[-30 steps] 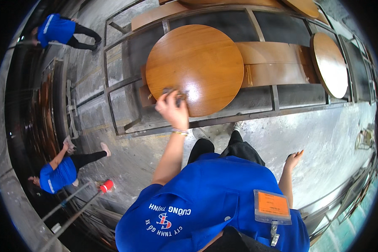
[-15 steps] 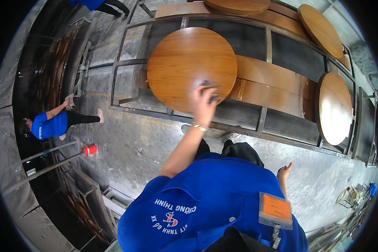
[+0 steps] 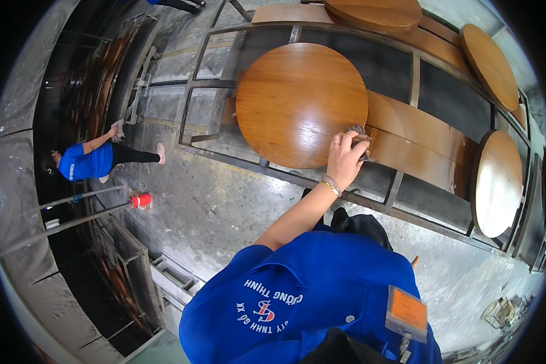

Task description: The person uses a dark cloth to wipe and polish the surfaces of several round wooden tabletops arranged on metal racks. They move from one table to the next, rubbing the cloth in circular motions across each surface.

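Observation:
A round wooden tabletop (image 3: 300,100) with a glossy brown face lies on a metal frame rack in front of me. At its right edge is my left hand (image 3: 344,161), a bracelet on its wrist. Its fingers are closed around a dark, crumpled cloth (image 3: 358,129), largely covered by the hand. Just past my body on the right, only a fingertip of my right hand (image 3: 415,262) shows; the rest is hidden behind my blue shirt, and what it may hold cannot be seen.
More round tabletops (image 3: 497,182) rest along the rack (image 3: 415,79), over brown boards (image 3: 424,130). On the left, a person in blue (image 3: 82,162) holds a pale cloth (image 3: 118,129). A red container (image 3: 141,200) is by metal bars. Another person's legs (image 3: 179,5) show at the top.
My left hand has slid rightward with the cloth, from the tabletop's lower face to its right edge. My right hand has mostly dropped behind my body. The whole view has shifted slightly.

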A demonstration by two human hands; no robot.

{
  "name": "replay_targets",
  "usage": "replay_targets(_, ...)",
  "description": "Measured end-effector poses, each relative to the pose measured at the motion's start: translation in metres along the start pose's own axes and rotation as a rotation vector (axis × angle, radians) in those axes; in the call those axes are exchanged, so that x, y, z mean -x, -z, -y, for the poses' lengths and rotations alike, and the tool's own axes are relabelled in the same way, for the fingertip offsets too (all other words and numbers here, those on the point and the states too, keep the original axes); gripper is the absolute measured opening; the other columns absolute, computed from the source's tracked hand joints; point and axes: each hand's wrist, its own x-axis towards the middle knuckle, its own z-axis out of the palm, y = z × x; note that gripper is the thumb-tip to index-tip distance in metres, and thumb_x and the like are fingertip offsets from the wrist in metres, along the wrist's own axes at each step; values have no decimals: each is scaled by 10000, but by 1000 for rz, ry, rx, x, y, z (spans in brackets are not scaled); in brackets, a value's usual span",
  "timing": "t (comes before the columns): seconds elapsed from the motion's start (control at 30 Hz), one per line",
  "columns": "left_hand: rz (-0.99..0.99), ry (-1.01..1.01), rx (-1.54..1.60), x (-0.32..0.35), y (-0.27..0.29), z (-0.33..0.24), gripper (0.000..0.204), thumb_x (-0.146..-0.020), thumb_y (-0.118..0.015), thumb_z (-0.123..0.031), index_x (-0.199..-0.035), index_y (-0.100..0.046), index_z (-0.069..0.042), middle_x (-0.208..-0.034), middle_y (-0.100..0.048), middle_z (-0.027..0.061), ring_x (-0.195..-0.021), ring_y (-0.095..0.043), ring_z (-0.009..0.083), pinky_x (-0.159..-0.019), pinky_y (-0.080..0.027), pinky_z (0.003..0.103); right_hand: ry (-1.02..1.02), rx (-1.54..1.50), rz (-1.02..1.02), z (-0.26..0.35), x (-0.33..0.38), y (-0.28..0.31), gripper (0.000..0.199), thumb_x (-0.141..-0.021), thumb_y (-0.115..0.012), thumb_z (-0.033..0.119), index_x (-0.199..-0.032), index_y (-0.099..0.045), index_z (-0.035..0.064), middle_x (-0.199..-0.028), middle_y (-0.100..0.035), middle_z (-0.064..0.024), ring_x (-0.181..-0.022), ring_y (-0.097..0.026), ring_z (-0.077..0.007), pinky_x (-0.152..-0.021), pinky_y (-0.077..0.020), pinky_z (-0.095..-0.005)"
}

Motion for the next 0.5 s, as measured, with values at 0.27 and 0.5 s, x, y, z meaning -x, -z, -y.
replay_targets(0.27, -293, 337, -262, 29, 118, 151, 456, -768, -824, -30, -1198, -728, -145, -1313, -581, 147, -1262, -527, 383, -1110, -442, 483, -120, -54, -43, 29, 30, 12, 842, -945, -484, 33, -1726, -183, 116, -1444, -614, -336, -1303, -647, -449, -1099, -512, -501)
replay_targets(0.5, -420, 445, -456, -20, 141, 197, 383, -798, -823, -71, -1167, -737, -125, -1281, -584, 191, -1221, -526, 397, -1075, -440, 511, -171, -93, -57, -11, 49, -20, 836, -965, -506, 70, -1728, -171, 137, -1371, -641, -361, -1244, -665, -459, -1021, -527, -546)
